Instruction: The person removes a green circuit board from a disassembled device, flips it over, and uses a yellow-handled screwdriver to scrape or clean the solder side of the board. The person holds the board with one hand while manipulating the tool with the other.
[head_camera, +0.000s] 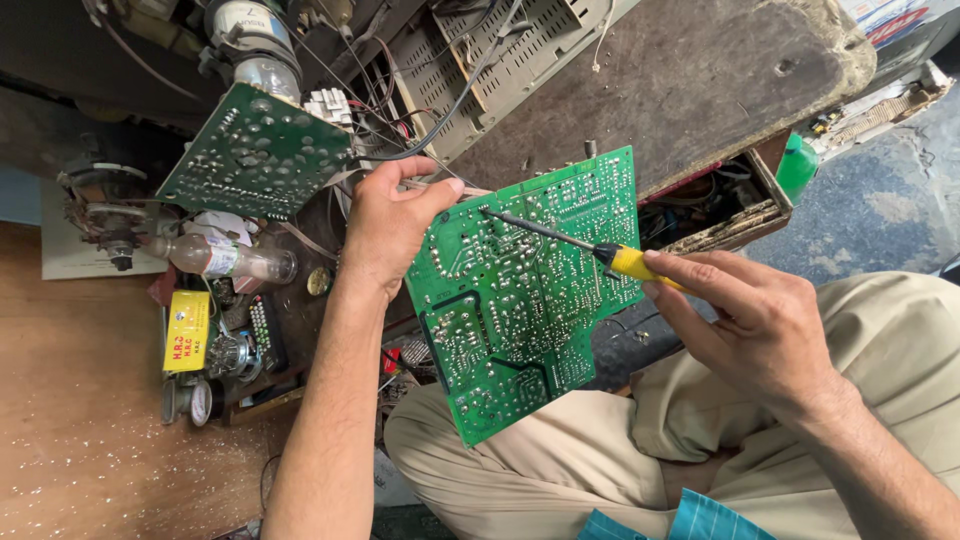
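Observation:
My left hand (392, 222) grips the top left corner of a large green circuit board (520, 300), holding it tilted with its solder side toward me, above my lap. My right hand (745, 320) holds a yellow-handled screwdriver (625, 262) by the handle. The thin dark shaft reaches left across the board and its tip rests near the board's upper left area, close to my left thumb.
A second green circuit board (255, 155) hangs from wires by a tube neck at the upper left. A clear bottle (225, 260), a yellow box (187, 330) and small parts lie on the wooden floor. A dark worn bench (690, 80) with an open drawer (740, 210) stands behind.

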